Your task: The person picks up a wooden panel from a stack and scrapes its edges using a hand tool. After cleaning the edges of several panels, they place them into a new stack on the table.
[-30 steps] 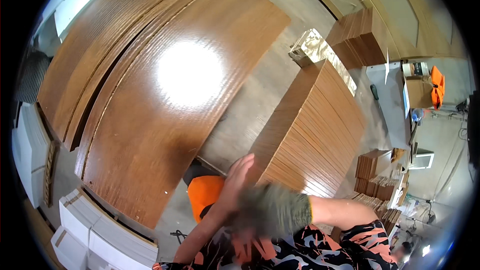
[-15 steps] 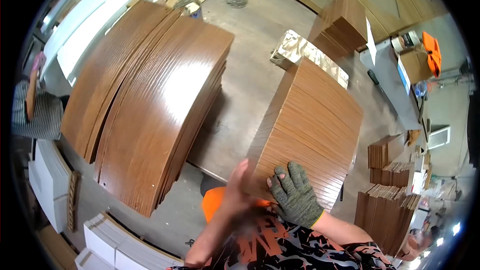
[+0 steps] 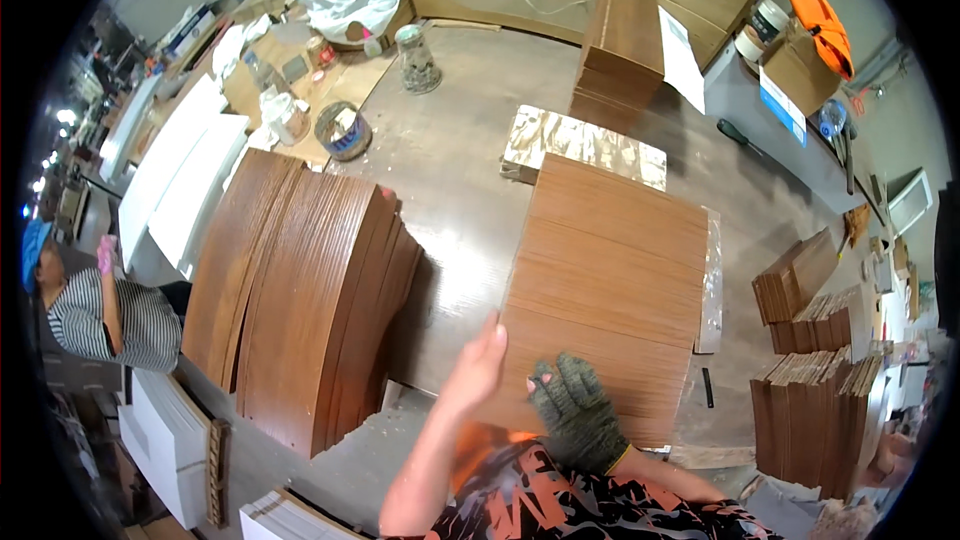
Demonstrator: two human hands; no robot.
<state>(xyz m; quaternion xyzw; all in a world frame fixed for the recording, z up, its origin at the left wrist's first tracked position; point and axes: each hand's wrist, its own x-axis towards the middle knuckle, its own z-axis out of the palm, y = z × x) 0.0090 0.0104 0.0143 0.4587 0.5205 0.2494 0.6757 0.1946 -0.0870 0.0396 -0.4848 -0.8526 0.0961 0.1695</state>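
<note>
A brown wood-grain board surface (image 3: 610,290), crossed by several seams, lies on the worktable before me. My right hand (image 3: 580,415), in a grey-green knit glove with bare fingertips showing, rests on its near part with the fingers spread. At its near left edge is my left hand (image 3: 478,365), bare, its fingers stretched out along the side and not wrapped round anything. Beyond the far edge sits a block wrapped in shiny, crinkled film (image 3: 585,147). To the left stands a tall stack of brown boards (image 3: 300,310), slightly uneven along its side.
Farther back are another brown stack (image 3: 625,40), a glass jar (image 3: 417,62) and an open can (image 3: 343,132). A screwdriver (image 3: 735,134) lies by the grey ledge at right. Brown panels (image 3: 805,420) stand at the lower right. Another person (image 3: 120,310) works at far left.
My view has swung, showing more of the far table. The brown boards show fewer, wider-spaced seams and lie flatter. Both hands stay near the same edge.
</note>
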